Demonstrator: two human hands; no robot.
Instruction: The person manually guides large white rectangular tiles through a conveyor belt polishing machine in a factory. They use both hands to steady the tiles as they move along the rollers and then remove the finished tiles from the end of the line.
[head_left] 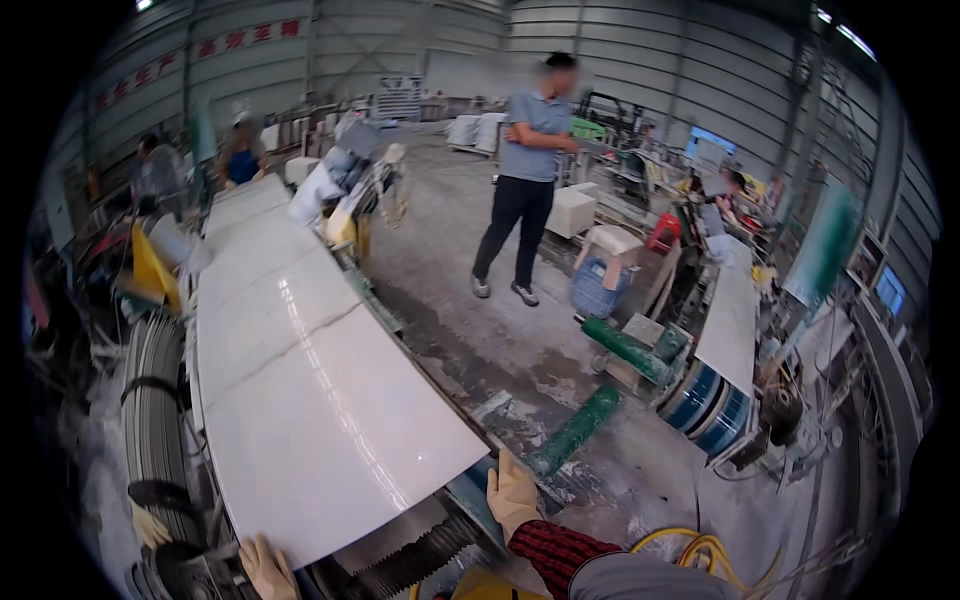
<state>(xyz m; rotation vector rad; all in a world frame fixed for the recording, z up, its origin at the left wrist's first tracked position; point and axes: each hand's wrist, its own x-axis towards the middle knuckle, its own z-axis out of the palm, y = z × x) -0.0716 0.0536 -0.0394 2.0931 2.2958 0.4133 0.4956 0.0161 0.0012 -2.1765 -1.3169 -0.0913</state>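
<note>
A long, glossy white slab point(330, 430) lies on the machine bed, stretching away from me, with a thin joint line across its middle. Both my hands wear pale cream gloves. At the slab's near left corner is my left hand point(266, 570), fingers stretched out and touching the edge. My right hand point(513, 494) is beside the near right corner, over the machine's side rail, its fingers extended upward. Neither palm shows. Below the near edge, a dark ribbed bellows point(415, 555) runs between my hands.
A person point(530, 150) stands in the aisle with arms folded; another person point(243, 160) is at the slab's far end. Green rollers point(575, 430) are right of the bed, before a second line with a pale slab point(728, 320). A yellow hose point(710, 550) coils on the floor.
</note>
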